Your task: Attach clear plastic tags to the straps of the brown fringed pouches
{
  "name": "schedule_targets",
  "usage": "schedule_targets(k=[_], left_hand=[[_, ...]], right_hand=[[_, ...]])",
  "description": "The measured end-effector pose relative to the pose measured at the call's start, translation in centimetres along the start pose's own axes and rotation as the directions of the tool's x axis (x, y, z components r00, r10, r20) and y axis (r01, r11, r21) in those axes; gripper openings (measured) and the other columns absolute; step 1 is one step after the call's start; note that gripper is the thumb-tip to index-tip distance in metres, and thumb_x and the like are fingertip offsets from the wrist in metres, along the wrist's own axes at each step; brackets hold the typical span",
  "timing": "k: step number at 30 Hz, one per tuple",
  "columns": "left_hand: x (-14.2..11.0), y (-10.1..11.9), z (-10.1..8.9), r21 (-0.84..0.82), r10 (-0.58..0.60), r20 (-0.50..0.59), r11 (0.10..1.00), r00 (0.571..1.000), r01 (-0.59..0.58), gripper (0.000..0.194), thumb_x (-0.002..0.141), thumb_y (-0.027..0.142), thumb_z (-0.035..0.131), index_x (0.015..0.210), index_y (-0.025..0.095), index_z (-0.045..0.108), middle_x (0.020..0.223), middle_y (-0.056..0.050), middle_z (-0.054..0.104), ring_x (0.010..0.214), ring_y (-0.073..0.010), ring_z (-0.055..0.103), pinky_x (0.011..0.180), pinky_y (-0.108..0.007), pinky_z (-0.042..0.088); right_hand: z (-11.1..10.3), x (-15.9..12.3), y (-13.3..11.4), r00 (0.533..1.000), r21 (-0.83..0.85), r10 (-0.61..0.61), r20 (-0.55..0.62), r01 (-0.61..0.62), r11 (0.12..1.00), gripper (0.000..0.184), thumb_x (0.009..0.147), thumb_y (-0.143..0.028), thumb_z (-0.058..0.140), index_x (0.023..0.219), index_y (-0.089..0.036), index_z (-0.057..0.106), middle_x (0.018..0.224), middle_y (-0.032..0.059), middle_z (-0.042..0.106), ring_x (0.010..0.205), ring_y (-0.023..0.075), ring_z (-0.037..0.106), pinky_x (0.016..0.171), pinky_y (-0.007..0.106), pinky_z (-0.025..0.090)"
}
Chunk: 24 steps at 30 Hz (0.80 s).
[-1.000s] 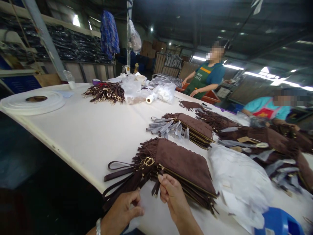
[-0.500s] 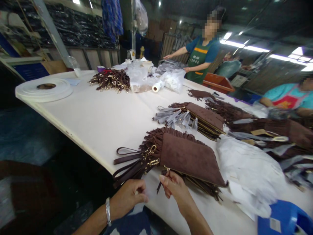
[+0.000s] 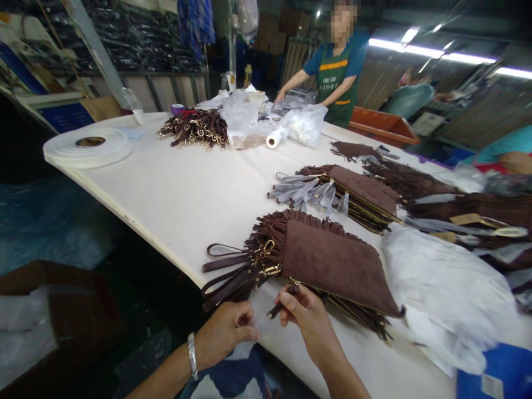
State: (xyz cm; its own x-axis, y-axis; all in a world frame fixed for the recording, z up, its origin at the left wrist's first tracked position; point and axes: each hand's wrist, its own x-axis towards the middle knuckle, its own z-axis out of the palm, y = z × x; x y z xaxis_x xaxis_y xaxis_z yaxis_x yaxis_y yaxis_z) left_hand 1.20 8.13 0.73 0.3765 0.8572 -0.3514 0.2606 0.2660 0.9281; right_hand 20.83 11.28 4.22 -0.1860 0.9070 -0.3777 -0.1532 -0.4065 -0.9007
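Nearest you on the white table (image 3: pixel 166 194) lies a stack of clutches, topped by a brown fringed clutch (image 3: pixel 336 263) lying flat with its gold zip edge towards you; you cannot see what, if anything, is inside. Behind it lies a second clutch stack (image 3: pixel 368 185), its straps wrapped in clear film (image 3: pixel 305 191). Just right of your clutch slumps a translucent white plastic bag (image 3: pixel 449 282), its contents too blurred to name. At the far side, a clear plastic bag (image 3: pixel 241 122) sits beside a heap of brown straps with gold clasps (image 3: pixel 195 130). Down to your left, a cardboard box (image 3: pixel 83 310) holds white plastic (image 3: pixel 25 338), and an orange bin (image 3: pixel 382 126) stands beyond the table, next to a co-worker in a green apron (image 3: pixel 338 83).

Your right hand (image 3: pixel 310 316) is closed in a pinch, thumb against bent fingers, on a dark brown pull tab (image 3: pixel 280 307) at the clutch's near left corner. Your left hand (image 3: pixel 224 331) is curled just beside the wrist straps (image 3: pixel 228 271), apart from the clutch; whether its fingertips grip anything, you cannot tell.
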Motion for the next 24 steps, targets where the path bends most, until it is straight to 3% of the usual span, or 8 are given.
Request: schedule_targets(k=[8, 14, 20, 24], left_hand=[[0.1, 1.2, 0.5, -0.035, 0.014, -0.019, 0.999, 1.0, -0.015, 0.016, 0.069, 0.024, 0.067, 0.066, 0.016, 0.053, 0.061, 0.005, 0.048, 0.059, -0.0109, 0.041, 0.054, -0.022, 0.028], [1.1, 1.1, 1.4, -0.186, 0.016, -0.02, 0.982, 1.0, -0.019, 0.02, 0.069, 0.028, 0.068, 0.067, 0.016, 0.053, 0.061, 0.004, 0.047, 0.059, -0.0111, 0.041, 0.055, -0.023, 0.029], [2.0, 0.3, 3.1, -0.419, -0.043, -0.055, 0.908, 0.998, 0.016, 0.027, 0.068, 0.031, 0.073, 0.07, 0.015, 0.051, 0.058, 0.005, 0.05, 0.054, -0.0094, 0.04, 0.052, -0.023, 0.027], [2.3, 0.1, 4.0, -0.446, -0.064, -0.091, 0.895, 0.994, 0.017, 0.026, 0.072, 0.036, 0.07, 0.071, 0.014, 0.057, 0.059, 0.003, 0.054, 0.055, -0.0106, 0.045, 0.055, -0.024, 0.032]], right_hand=[[0.3, -0.1, 0.1, 0.999, -0.01, -0.031, -0.027, 0.031, 0.999, 0.028, 0.073, -0.04, 0.07, 0.076, -0.015, 0.058, 0.067, 0.0008, 0.061, 0.048, 0.0088, 0.05, 0.045, 0.022, 0.041], [-0.1, 0.4, 0.5, 0.997, -0.105, -0.055, -0.046, 0.05, 0.993, 0.03, 0.072, -0.042, 0.069, 0.074, -0.015, 0.057, 0.059, -0.0024, 0.055, 0.042, 0.0058, 0.039, 0.038, 0.02, 0.023], [-0.5, 0.9, 1.0, 0.994, -0.119, -0.053, -0.097, 0.041, 0.992, 0.031, 0.068, -0.043, 0.072, 0.073, -0.016, 0.058, 0.052, -0.0073, 0.042, 0.045, 0.0058, 0.03, 0.042, 0.021, 0.023], [-0.6, 1.1, 1.2, 0.99, -0.132, -0.057, -0.13, 0.04, 0.991, 0.034, 0.065, -0.044, 0.073, 0.069, -0.017, 0.055, 0.051, -0.008, 0.04, 0.045, 0.0056, 0.028, 0.042, 0.021, 0.024]])
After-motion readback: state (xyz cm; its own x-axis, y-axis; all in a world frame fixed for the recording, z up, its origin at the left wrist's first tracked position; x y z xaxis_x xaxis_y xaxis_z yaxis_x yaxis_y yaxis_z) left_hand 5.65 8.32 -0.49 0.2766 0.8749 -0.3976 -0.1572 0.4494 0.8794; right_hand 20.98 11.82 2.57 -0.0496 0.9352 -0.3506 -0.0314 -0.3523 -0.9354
